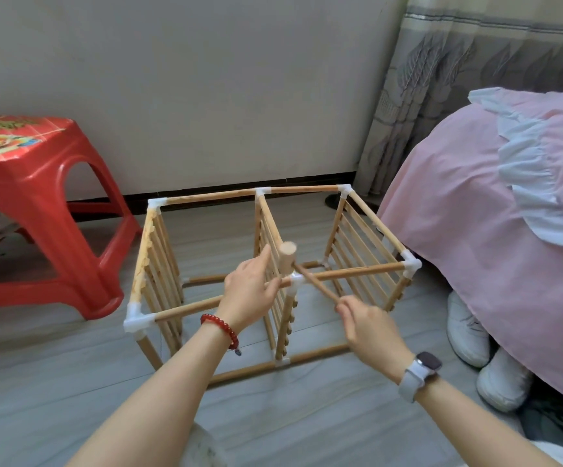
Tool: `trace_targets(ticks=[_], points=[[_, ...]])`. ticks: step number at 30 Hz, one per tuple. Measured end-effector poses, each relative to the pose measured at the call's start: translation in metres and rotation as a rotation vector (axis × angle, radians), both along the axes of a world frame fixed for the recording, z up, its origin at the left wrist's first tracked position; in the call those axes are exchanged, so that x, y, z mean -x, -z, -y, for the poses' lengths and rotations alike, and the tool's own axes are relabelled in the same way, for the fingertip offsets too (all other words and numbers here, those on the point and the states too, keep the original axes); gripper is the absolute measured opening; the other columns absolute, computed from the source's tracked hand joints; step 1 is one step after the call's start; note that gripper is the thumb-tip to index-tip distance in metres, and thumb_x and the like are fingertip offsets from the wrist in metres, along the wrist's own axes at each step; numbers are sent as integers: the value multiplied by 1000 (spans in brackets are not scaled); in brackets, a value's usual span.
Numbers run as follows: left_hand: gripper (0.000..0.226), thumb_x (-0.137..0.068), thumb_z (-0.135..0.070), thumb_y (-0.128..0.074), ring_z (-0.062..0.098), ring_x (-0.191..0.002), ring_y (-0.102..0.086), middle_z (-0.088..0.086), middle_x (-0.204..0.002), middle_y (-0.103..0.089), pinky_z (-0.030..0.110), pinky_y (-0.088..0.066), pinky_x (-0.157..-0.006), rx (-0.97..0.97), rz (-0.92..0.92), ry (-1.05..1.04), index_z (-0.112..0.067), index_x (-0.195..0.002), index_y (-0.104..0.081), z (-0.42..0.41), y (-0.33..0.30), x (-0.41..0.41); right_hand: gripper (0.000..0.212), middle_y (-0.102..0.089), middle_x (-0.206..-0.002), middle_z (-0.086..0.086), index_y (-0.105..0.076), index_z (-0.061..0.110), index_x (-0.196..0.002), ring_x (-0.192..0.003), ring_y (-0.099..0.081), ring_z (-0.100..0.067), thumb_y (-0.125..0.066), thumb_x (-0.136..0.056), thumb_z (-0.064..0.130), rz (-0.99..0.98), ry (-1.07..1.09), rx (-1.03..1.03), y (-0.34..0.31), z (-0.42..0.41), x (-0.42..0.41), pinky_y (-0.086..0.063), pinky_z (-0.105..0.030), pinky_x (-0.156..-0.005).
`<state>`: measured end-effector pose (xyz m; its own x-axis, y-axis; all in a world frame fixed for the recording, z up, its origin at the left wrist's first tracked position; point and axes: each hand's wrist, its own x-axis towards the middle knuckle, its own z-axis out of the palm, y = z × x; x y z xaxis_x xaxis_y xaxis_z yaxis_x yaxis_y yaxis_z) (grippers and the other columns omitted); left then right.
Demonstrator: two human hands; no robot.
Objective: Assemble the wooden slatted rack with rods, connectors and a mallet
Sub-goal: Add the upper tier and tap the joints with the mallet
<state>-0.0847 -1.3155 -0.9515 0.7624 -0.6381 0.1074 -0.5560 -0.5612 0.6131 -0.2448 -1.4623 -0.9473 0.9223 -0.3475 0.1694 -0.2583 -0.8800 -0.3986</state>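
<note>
The wooden slatted rack [266, 274] stands on the floor [71, 382] between a red plastic stool [37, 203] and a bed with a pink cover [475, 203]. It appears largely assembled: three slatted panels stand upright, joined top and bottom by rods seated in white connectors at the corners and midpoints. What remains, as a judgement, is driving the near top middle connector [296, 280] fully home; whether other joints need seating cannot be told.

The left hand [251, 291] holds the near top rod [189, 311] just left of that connector, fingers curled round it, steadying the frame.

The right hand [369, 323] has its grip closed on the handle of the mallet [288, 256]. The mallet head sits just above the middle connector, close to or touching it.
</note>
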Motion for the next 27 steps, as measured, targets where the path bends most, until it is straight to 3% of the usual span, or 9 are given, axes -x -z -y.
trace_targets(ticks=[5, 9, 10, 12, 14, 18, 21, 25, 27], points=[[52, -99, -30, -41, 18, -141, -25, -3, -152, -30, 60, -7, -114, -345, 48, -125, -21, -148, -25, -20, 19, -14, 22, -44, -59, 14, -53, 9, -108, -47, -43, -1, -39, -97, 21, 513, 158, -173, -27, -5, 1, -31, -14, -46], [51, -98, -31, -43, 21, -137, -31, -1, -147, -36, 62, -7, -113, -421, 18, -103, -22, -146, -29, -18, 23, -9, 14, -50, -67, 6, -42, 19, -99, -66, -57, -18, -31, -102, 27, -84, 100, -10, 5, -22, 23, -29, -26, -51], [51, -98, -32, -44, 21, -137, -32, -1, -147, -37, 63, -7, -112, -436, 13, -87, -22, -146, -28, -17, 24, -8, 15, -53, -68, 5, -44, 20, -98, -66, -57, -16, -32, -102, 27, -74, 95, -20, 2, -19, 24, -31, -28, -53], [52, -98, -32, -45, 22, -136, -33, -1, -146, -37, 63, -7, -112, -443, 0, -71, -23, -146, -28, -14, 26, -9, 16, -46, -56, 8, -47, 21, -93, -47, -48, -9, -34, -100, 28, 324, 75, -134, -8, -20, 19, -32, -20, -45], [51, -97, -32, -46, 23, -135, -34, 0, -145, -39, 63, -8, -112, -439, -12, -82, -23, -145, -29, -15, 26, -11, 14, -37, -50, 11, -44, 23, -93, -41, -44, -9, -34, -99, 31, 460, 105, -127, -9, -26, 14, -29, -15, -38], [47, -97, -30, -46, 22, -131, -38, -1, -138, -45, 64, -5, -111, -475, -20, -83, -24, -142, -34, -18, 28, -10, 16, -42, -59, 10, -45, 20, -94, -50, -41, -10, -32, -102, 26, 5, 133, -64, 12, -29, 14, -28, -20, -43], [41, -97, -28, -46, 21, -127, -42, -2, -130, -50, 65, -4, -111, -484, -6, -73, -25, -137, -40, -16, 29, -14, 19, -40, -51, 8, -49, 20, -93, -40, -41, -10, -33, -98, 30, 357, 156, -161, 0, -28, 11, -29, -18, -40], [36, -97, -26, -47, 19, -122, -45, -4, -123, -53, 64, -5, -112, -447, -23, -81, -26, -133, -45, -16, 27, -12, 17, -46, -64, 7, -45, 23, -94, -57, -43, -11, -31, -102, 28, -13, 127, -65, 3, -29, 8, -29, -21, -46], [35, -96, -26, -48, 18, -121, -47, -5, -120, -55, 64, -5, -112, -426, -29, -80, -26, -131, -46, -18, 25, -14, 16, -45, -57, 9, -50, 20, -94, -49, -42, -9, -35, -101, 23, 166, 157, -111, -6, -29, 4, -32, -20, -43]])
